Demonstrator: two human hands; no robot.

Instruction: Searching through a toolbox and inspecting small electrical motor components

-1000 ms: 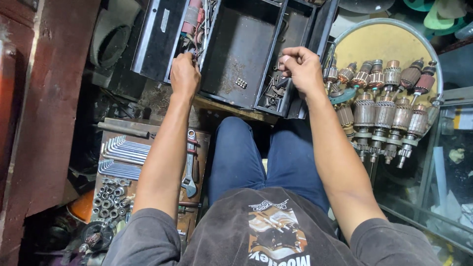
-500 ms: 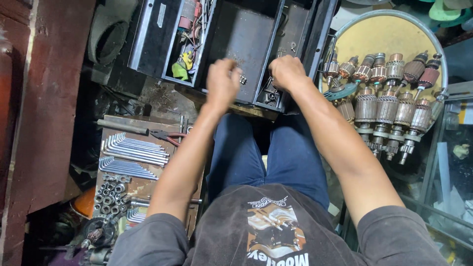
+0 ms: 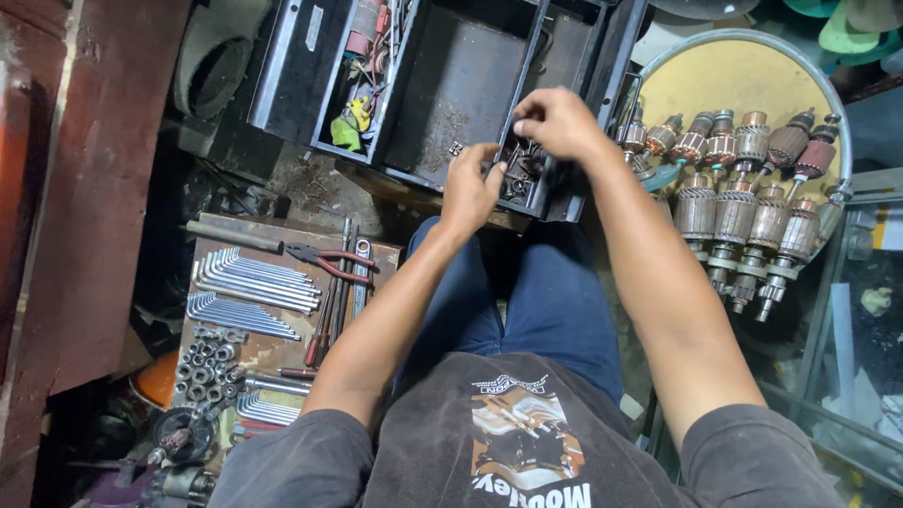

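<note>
An open black metal toolbox stands in front of my knees. Both hands meet at its small right compartment, which holds several small dark metal parts. My left hand reaches in from below, its fingertips down among those parts; whether it holds one is hidden. Just above it, my right hand has its fingertips pinched together at the compartment's divider, apparently on a small part too tiny to make out. The large middle tray of the box is almost bare, with a few small screws.
The box's left compartment holds wires and a yellow-green piece. A round yellow tray of several motor armatures lies at the right. At the left, a board carries hex keys, red-handled pliers, wrenches and sockets.
My left hand has moved right from the box's left compartment to the small right compartment. The right hand has stayed there. The view has shifted slightly.
</note>
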